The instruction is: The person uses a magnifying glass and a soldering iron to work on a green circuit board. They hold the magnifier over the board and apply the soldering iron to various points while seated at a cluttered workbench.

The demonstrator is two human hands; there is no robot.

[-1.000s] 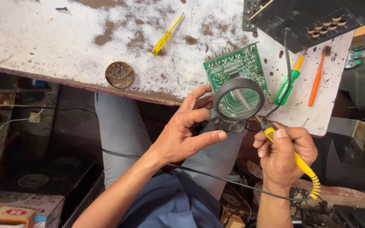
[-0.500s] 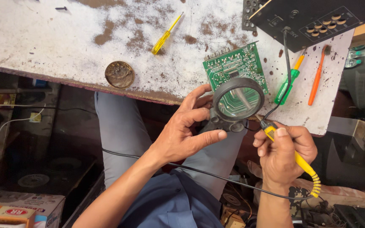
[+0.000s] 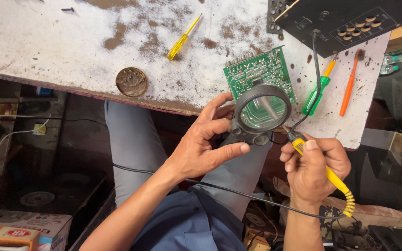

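Left hand [image 3: 205,148] gripped the round magnifier [image 3: 262,109] directly over the near edge of the green circuit board [image 3: 259,74], while the right hand [image 3: 315,162], closed around a yellow-handled soldering iron [image 3: 324,172], angled its tip up-left beneath the lens, the nearer hand.

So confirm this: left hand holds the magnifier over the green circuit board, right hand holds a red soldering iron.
Not quite. In the head view the soldering iron in the right hand is yellow, not red. The left hand does hold the magnifier over the green circuit board.
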